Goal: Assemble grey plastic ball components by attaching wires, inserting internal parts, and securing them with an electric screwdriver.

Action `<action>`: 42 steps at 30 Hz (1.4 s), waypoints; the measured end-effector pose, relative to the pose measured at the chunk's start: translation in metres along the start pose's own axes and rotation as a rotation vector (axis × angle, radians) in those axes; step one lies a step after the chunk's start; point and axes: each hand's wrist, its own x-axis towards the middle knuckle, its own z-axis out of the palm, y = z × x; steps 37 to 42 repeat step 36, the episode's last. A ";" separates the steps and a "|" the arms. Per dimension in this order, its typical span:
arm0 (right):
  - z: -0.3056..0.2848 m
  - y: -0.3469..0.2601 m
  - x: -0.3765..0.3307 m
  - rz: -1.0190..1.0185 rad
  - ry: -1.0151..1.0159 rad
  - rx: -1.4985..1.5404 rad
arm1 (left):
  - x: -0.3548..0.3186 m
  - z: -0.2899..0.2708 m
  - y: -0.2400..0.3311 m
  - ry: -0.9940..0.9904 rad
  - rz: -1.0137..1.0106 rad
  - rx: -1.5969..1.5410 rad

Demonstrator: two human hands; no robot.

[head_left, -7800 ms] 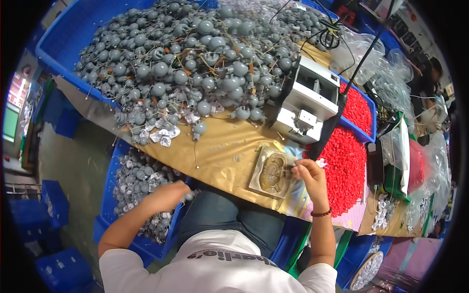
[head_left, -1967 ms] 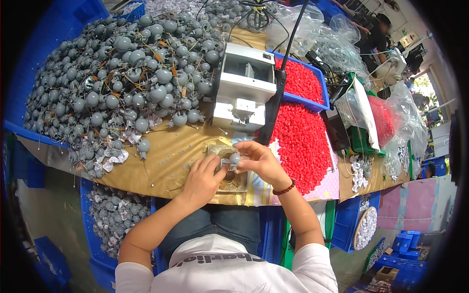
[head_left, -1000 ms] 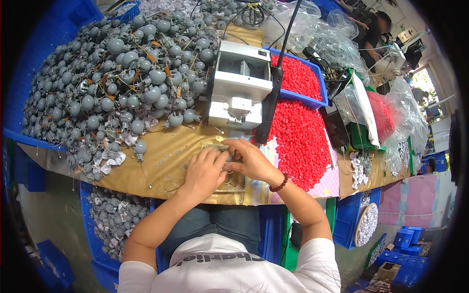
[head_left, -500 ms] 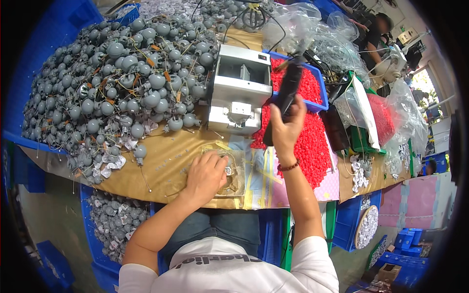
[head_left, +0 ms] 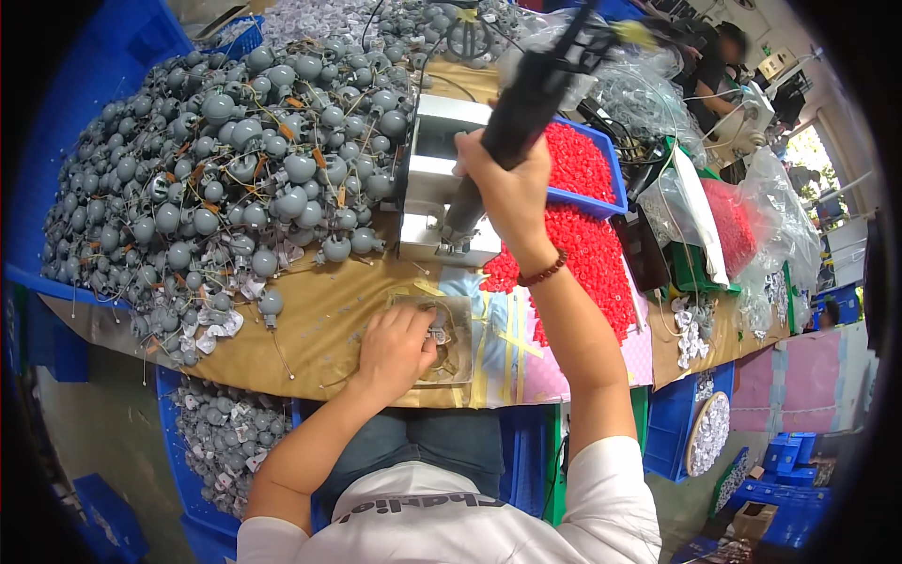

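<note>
My right hand (head_left: pixel 507 188) is wrapped round a black electric screwdriver (head_left: pixel 528 103), held tilted. Its lower end reaches the front of a white box-shaped machine (head_left: pixel 421 226), which looks like a screw feeder; the exact contact is too small to make out. Lower down, my left hand (head_left: pixel 393 343) rests with bent fingers on a clear, shallow block-like fixture (head_left: pixel 451 368). Its fingertips hold a small grey part (head_left: pixel 438 321) there, mostly hidden by the fingers.
Grey round-headed parts with wires (head_left: pixel 216 179) are heaped on the left. Right of the machine lie loose red pieces (head_left: pixel 587 282) and a blue tray (head_left: pixel 615 205) of more. Clear plastic bags (head_left: pixel 648 103) sit behind. A blue crate (head_left: pixel 174 423) stands below the table; another person (head_left: pixel 719 75) is far right.
My right hand has swung the screwdriver left, from over the red pieces to the white machine's front. My left hand stays at the fixture, its fingers slightly shifted.
</note>
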 end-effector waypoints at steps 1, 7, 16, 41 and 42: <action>0.002 0.003 0.001 0.036 0.015 -0.096 | 0.000 -0.001 0.000 -0.009 -0.004 -0.002; -0.003 -0.008 -0.042 0.209 -0.068 -0.082 | -0.001 0.003 -0.004 0.036 0.022 0.012; -0.004 -0.026 -0.110 0.208 -0.153 -0.031 | -0.003 0.005 -0.003 0.031 0.000 0.011; -0.011 -0.008 -0.145 -0.003 -0.235 -0.098 | 0.003 0.000 -0.003 0.023 0.000 -0.061; -0.011 -0.008 -0.145 -0.003 -0.235 -0.098 | 0.003 0.000 -0.003 0.023 0.000 -0.061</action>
